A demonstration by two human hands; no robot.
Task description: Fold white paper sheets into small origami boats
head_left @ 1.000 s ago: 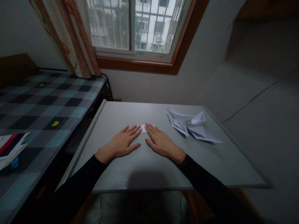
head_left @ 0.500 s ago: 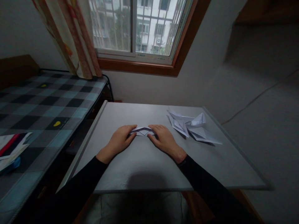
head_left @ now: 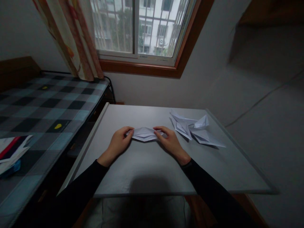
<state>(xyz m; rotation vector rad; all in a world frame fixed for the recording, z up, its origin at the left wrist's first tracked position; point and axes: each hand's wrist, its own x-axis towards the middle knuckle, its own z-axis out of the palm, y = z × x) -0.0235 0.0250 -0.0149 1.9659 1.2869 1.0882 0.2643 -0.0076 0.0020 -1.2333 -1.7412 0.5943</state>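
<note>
A folded sheet of white paper [head_left: 144, 134], long and narrow with pointed creases, lies low over the white table between my hands. My left hand [head_left: 120, 141] pinches its left end between thumb and fingers. At the other end, my right hand [head_left: 169, 142] grips the paper the same way, thumb on the near side. The tips of both ends are partly hidden by my fingers. To the right of my right hand sit folded white paper shapes [head_left: 182, 125], with pointed flaps sticking up.
The white table [head_left: 147, 167] stands below a barred window [head_left: 154, 31] with a wooden frame. On the left is a bed with a checked cover [head_left: 54, 101], holding printed papers [head_left: 14, 148]. A patterned curtain [head_left: 78, 41] hangs beside the window.
My hands have moved slightly apart, and more of the folded paper shows between them. It looks wider and more spread than before. The paper shapes on the right have not moved.
</note>
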